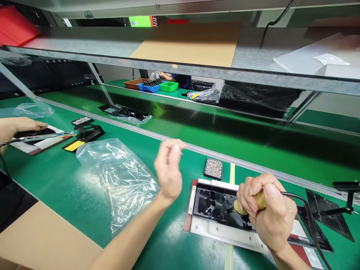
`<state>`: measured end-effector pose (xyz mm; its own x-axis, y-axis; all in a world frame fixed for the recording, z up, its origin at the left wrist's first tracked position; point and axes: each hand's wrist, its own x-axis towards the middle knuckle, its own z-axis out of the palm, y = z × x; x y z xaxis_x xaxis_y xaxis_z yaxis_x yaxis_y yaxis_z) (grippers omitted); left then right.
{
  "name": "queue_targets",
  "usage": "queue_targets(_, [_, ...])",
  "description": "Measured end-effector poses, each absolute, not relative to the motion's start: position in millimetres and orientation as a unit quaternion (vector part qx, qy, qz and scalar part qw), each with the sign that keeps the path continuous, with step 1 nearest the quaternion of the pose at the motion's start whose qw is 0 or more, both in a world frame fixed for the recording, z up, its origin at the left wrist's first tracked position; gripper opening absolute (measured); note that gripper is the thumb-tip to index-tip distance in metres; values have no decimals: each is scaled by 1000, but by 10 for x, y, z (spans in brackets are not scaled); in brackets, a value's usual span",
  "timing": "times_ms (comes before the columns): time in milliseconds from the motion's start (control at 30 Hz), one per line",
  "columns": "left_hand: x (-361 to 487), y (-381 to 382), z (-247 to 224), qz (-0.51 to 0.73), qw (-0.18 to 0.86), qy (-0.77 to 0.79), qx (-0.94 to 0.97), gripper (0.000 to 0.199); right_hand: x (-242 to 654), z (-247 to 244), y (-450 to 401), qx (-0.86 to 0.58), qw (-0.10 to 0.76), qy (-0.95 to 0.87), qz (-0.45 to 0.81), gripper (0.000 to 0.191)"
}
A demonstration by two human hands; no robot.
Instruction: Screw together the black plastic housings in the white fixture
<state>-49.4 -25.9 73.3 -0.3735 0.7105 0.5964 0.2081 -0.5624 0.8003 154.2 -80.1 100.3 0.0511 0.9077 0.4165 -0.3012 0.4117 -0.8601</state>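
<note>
Right hand (270, 212) is fisted tight around a yellow-handled driver (254, 202), tip pointed down and left into a black plastic part (218, 204). A black cable (302, 204) runs from the tool's rear off toward 4 o'clock.

The black part sits in a white fixture plate (222, 230) with a red edge, lying flat on the green bench mat (70, 187), at 5 o'clock of frame centre.

Left hand (168, 168) is raised above the mat, empty, fingers loosely curled with thumb and forefinger tips close together; it touches nothing. It hovers at 10 o'clock from the fixture, apart from it.

A small black tray of screws (213, 168) lies just beyond the fixture at its 12 o'clock, near the left hand's 3 o'clock.

A crumpled clear plastic bag (118, 176) rests on the mat at 9 o'clock of the left hand.

At far 9 o'clock of frame, a co-worker's hand (19, 125) holds a slim driver (42, 137) over another fixture (39, 144); a second screw tray (81, 120) sits just beyond it.

Across the conveyor at 12 o'clock, blue (149, 87) and green (169, 86) bins stand side by side.
</note>
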Motion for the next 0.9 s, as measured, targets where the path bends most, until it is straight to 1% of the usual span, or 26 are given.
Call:
queue_targets(100, [-399, -268, 351, 625, 238, 440, 599, 24, 1514, 1034, -801, -281, 668, -518, 454, 30])
queue_targets(200, [-399, -355, 152, 564, 266, 422, 658, 28, 1507, 1069, -809, -279, 673, -516, 450, 29])
queue_targets(300, [-368, -415, 140, 546, 287, 385, 686, 25, 1535, 1101, -816, -283, 679, -511, 444, 28])
queue_targets(467, [-284, -411, 186, 528, 337, 313, 714, 10, 1592, 1157, -804, -282, 681, -505, 449, 27])
queue_targets(567, [-276, -386, 176, 524, 326, 275, 737, 7, 1597, 1193, -789, -281, 680, -503, 454, 28])
queue_targets(700, [-290, -357, 156, 493, 272, 239, 791, 6, 1589, 1233, -781, -283, 681, -503, 451, 28])
queue_targets(900, [-311, -356, 132, 460, 207, 230, 832, 11, 1587, 1258, -781, -288, 682, -503, 445, 30])
